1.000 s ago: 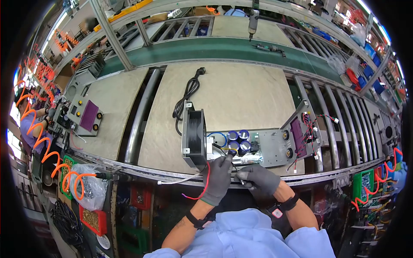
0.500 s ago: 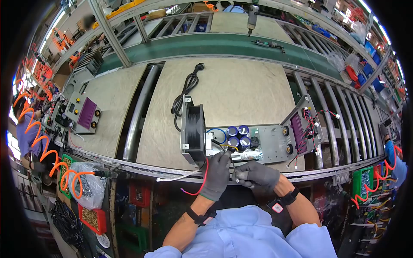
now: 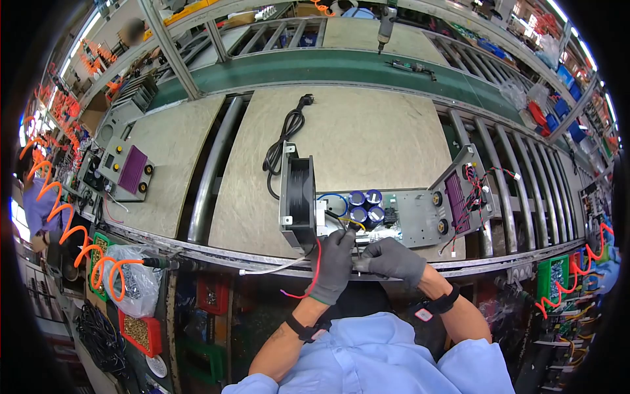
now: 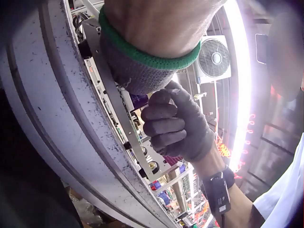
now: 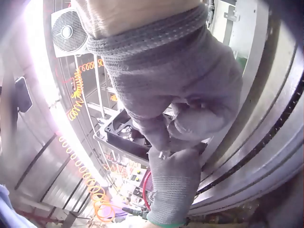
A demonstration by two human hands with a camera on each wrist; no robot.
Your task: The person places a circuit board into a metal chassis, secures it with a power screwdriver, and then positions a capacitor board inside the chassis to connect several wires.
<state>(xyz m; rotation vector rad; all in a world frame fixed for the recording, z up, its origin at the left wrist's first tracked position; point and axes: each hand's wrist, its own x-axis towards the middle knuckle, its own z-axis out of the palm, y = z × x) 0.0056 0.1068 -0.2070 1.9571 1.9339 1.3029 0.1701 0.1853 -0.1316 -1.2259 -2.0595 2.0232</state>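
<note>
In the head view a grey chassis (image 3: 420,220) lies near the front edge, with a black fan (image 3: 300,197) upright at its left end and blue capacitors (image 3: 366,206) mid-board. My gloved left hand (image 3: 331,268) pinches a dark cable beside the fan, close to a yellow wire (image 3: 355,223). Just right of it, my right hand (image 3: 392,262) pinches the cable's lower end, its fingers curled. The right wrist view shows a small pale connector tip (image 5: 163,155) between the two gloves. A red wire (image 3: 317,269) hangs over the left hand.
A black power cord (image 3: 283,148) lies behind the fan. Rollers (image 3: 518,177) flank the board (image 3: 354,131) on the right; another unit (image 3: 125,169) stands left. Red bins (image 3: 140,333) and a bag sit below the front rail. A driver (image 3: 386,29) hangs above the green belt.
The right hand has shifted slightly up and left, closer to the left hand, and its fingers are more curled. The left hand stays beside the fan, holding the cable.
</note>
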